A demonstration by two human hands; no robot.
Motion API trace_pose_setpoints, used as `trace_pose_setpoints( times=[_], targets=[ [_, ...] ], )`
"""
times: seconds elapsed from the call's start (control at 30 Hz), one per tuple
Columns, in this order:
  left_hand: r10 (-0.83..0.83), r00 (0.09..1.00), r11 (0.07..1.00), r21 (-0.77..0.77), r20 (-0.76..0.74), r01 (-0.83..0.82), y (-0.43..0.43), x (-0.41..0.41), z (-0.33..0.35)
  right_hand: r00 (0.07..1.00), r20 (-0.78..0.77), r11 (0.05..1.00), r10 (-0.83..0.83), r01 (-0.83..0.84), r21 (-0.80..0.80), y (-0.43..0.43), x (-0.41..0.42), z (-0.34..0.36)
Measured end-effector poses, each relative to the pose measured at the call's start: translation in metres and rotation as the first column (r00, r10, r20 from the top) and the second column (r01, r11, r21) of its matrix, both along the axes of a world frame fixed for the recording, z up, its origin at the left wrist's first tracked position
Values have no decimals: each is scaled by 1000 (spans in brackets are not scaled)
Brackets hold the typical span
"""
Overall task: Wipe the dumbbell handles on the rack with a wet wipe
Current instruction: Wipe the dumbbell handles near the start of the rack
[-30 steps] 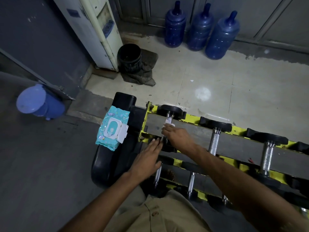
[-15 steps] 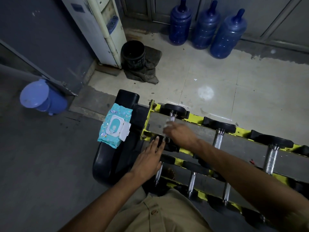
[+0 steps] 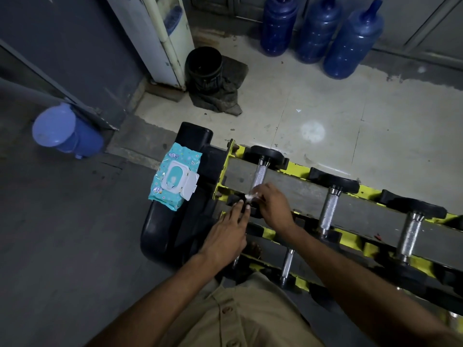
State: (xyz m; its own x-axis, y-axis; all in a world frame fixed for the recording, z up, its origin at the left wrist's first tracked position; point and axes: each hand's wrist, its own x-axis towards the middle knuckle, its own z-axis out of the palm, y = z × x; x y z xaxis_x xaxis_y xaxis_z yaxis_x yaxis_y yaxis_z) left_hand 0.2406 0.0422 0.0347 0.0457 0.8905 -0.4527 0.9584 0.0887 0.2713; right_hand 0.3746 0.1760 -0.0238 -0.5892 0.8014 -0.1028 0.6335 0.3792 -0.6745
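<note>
The knurled silver dumbbell handle (image 3: 259, 174) lies across the top shelf at the left end of the rack (image 3: 300, 194); the right hand (image 3: 274, 209) pinches a crumpled white wet wipe (image 3: 250, 196) against its near end, and the left hand (image 3: 225, 234) rests straight-fingered on the black weight (image 3: 233, 198) beside it. That weight is mostly hidden under both hands, and the rack's lower rows are dim. Left of the rack a teal wipe pack (image 3: 175, 180) sits with its lid open.

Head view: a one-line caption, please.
Right hand holds a wet wipe on the end dumbbell's handle; left hand touches its weight.
</note>
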Motion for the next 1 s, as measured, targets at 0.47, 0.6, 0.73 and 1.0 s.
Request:
trace_pose_setpoints(
  times=[0.47, 0.6, 0.73, 1.0],
  targets=[
    [-33, 999, 999, -18, -3, 33, 3, 0, 6, 594, -32, 325, -804, 393, -860, 42, -37, -8],
    [-30, 999, 999, -21, -22, 30, 3, 2, 3, 427, 19, 98, -904, 250, -963, 63, -48, 6],
    [-30, 999, 999, -24, -34, 29, 4, 3, 3, 415, 40, 84, -909, 278, -957, 69, -47, 13],
    [-72, 995, 996, -48, -67, 69, 5, -1, 6, 602, -261, 656, -755, 701, -280, 6, -61, 14]
  ],
)
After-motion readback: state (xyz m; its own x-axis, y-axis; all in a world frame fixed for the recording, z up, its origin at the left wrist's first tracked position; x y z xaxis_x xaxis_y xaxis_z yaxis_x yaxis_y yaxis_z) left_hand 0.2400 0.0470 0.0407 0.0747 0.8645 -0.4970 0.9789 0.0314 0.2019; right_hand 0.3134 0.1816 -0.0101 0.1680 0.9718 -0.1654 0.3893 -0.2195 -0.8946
